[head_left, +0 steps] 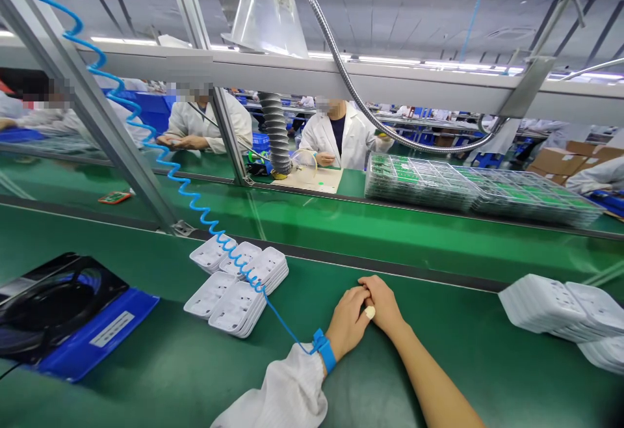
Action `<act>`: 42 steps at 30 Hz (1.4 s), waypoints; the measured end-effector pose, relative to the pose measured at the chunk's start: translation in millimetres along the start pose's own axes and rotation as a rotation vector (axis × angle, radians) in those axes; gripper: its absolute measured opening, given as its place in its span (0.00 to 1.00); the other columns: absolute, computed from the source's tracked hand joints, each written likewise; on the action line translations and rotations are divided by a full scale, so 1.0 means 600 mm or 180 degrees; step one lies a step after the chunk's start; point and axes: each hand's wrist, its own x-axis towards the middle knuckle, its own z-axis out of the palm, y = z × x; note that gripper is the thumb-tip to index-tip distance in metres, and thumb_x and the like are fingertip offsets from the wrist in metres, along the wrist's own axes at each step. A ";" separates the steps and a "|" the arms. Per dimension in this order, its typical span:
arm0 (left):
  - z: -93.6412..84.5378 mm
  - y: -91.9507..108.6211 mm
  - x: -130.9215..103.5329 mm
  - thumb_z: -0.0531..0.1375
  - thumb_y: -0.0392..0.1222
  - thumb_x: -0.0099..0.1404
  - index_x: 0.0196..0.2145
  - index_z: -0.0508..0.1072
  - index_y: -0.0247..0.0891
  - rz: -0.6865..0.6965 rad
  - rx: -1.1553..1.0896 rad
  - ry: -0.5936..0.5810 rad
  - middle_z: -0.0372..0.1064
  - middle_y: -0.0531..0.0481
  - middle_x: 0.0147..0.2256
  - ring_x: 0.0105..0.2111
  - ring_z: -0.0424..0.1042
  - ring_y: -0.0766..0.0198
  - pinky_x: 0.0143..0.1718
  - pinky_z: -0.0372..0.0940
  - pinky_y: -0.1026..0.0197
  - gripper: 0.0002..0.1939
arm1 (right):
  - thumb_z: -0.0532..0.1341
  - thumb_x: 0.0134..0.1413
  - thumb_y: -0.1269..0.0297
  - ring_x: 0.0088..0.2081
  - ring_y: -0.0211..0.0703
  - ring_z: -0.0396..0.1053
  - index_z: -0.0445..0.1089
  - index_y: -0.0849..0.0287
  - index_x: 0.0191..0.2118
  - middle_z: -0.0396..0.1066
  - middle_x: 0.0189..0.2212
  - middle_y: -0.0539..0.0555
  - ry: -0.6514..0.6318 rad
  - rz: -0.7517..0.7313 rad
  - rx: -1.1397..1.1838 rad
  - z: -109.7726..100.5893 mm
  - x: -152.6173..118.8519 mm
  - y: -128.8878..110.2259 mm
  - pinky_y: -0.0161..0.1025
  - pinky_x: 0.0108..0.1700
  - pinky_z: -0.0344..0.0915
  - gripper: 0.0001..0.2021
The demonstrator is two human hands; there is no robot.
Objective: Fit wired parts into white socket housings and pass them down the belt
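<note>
Left hand [347, 324] and right hand [385, 304] lie pressed together on the green tabletop [439, 363] at lower centre, fingers folded against each other, gripping nothing; a white cot covers one fingertip where they meet; blue wrist strap [325, 350] on the left wrist, its coiled cord [160, 155] climbing to the upper left of the frame.

Step, as I judge it: a pause, no piece in hand; any next move calls for the hands to part and one to reach left.

Nearest work: white plastic trays [236, 285] in small stacks, left of centre, well apart from the hands; they lie flat, long axes running from lower left to upper right; a second heap of white trays [560, 307] at the right edge.

Beyond: black fan on a blue base [63, 311] at lower left; clear trays of green circuit boards [478, 187] at upper right; people in white coats behind the frame rail.
</note>
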 end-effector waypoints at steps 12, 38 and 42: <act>-0.002 0.002 -0.001 0.50 0.40 0.63 0.49 0.64 0.39 -0.0017 0.0043 -0.0025 0.63 0.45 0.48 0.47 0.62 0.58 0.50 0.59 0.52 0.16 | 0.51 0.46 0.76 0.36 0.39 0.63 0.66 0.58 0.43 0.66 0.34 0.53 0.0018 -0.0011 -0.0044 0.000 0.000 0.000 0.36 0.39 0.60 0.17; 0.002 0.001 0.000 0.50 0.40 0.63 0.47 0.65 0.40 -0.0012 0.0041 0.0016 0.64 0.46 0.46 0.47 0.62 0.58 0.49 0.58 0.53 0.14 | 0.50 0.46 0.76 0.36 0.39 0.63 0.65 0.58 0.43 0.65 0.34 0.53 0.0049 -0.0031 0.0023 0.003 0.000 0.004 0.36 0.39 0.61 0.18; 0.000 0.002 -0.001 0.50 0.40 0.64 0.46 0.65 0.40 -0.0026 0.0033 0.0019 0.64 0.46 0.46 0.46 0.62 0.59 0.48 0.59 0.54 0.13 | 0.50 0.45 0.77 0.36 0.39 0.63 0.65 0.58 0.43 0.65 0.34 0.53 0.0026 -0.0004 0.0023 0.003 0.000 0.003 0.36 0.39 0.61 0.18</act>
